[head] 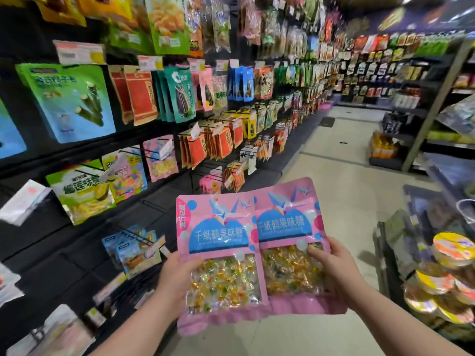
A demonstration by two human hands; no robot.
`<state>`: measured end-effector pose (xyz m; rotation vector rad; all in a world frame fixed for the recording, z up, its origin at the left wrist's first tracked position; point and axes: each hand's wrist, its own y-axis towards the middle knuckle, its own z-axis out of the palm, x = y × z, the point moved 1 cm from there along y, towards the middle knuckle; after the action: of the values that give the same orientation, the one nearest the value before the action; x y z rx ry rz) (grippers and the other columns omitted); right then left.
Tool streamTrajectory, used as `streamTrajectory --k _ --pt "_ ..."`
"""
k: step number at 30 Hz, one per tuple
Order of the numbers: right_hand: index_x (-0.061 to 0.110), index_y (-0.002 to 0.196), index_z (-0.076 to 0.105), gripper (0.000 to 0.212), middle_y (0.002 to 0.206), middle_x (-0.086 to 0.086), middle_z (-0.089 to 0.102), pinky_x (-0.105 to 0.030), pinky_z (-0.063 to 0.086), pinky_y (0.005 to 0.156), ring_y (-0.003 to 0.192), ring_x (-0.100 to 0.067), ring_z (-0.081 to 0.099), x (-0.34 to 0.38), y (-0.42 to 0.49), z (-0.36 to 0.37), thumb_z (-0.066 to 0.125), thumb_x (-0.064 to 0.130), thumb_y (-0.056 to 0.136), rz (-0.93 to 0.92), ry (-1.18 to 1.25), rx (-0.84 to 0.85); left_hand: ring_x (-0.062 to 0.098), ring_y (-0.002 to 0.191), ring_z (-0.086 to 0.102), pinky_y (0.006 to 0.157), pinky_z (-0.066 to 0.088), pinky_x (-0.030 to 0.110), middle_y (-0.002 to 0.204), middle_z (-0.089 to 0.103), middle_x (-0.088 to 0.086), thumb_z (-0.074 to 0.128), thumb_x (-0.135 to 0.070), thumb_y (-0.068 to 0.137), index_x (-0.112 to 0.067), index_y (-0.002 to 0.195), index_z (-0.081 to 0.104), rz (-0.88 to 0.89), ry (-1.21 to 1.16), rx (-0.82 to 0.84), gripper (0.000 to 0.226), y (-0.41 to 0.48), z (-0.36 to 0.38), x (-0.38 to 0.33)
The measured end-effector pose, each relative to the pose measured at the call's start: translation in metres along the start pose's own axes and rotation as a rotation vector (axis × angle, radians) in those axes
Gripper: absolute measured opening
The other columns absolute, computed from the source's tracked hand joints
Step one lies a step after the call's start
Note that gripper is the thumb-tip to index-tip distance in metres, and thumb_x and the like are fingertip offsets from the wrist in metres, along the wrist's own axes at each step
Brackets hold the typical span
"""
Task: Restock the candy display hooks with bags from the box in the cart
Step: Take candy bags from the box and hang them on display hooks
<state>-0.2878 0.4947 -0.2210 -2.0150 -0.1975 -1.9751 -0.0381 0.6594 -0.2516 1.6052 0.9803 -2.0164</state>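
Thumbs of left hand (177, 276) and right hand (334, 268) pinch two pink candy bags (221, 227), fingers hidden behind

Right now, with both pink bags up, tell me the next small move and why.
Probably swing both candy bags left toward the matching pink bag hanging on the display. The left hand and right hand each grip one bag, held out over the aisle floor, so neither bag is hung yet.

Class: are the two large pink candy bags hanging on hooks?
No, the left hand grips the left pink bag and the right hand the right pink bag, in mid-air.
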Motion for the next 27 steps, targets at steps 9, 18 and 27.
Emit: streamTrajectory --k 9,18,27 --pt "0.006 0.107 0.06 0.023 0.093 -0.013 0.07 -0.022 0.052 0.047 0.072 -0.022 0.067 0.01 0.102 -0.011 0.06 -0.003 0.086 0.014 0.013 0.124 0.036 0.096 0.07 0.087 0.052 0.061 0.102 0.073 0.015 0.075 -0.021 0.069 -0.012 0.108 0.065 0.009 -0.033 -0.097 0.041 0.066 0.053 -0.007" --pt "0.01 0.098 0.062 0.017 0.083 -0.011 0.072 -0.023 0.053 0.045 0.059 -0.016 0.071 0.043 0.232 -0.057 0.058 -0.003 0.088 0.039 0.009 0.337 0.036 0.096 0.07 0.086 0.053 0.06 0.104 0.073 0.014 0.076 -0.029 0.066 -0.012 0.111 0.063 -0.033 -0.08 -0.228 0.049 0.128 0.149 -0.007" --pt "0.008 0.105 0.06 0.019 0.087 -0.012 0.071 -0.025 0.053 0.046 0.058 -0.016 0.071 0.046 0.324 -0.047 0.059 0.0 0.089 0.083 -0.052 0.49 0.035 0.092 0.071 0.086 0.054 0.058 0.1 0.074 0.015 0.067 -0.011 0.087 -0.009 0.107 0.063 -0.038 -0.11 -0.409 0.021 0.145 0.198 -0.019"
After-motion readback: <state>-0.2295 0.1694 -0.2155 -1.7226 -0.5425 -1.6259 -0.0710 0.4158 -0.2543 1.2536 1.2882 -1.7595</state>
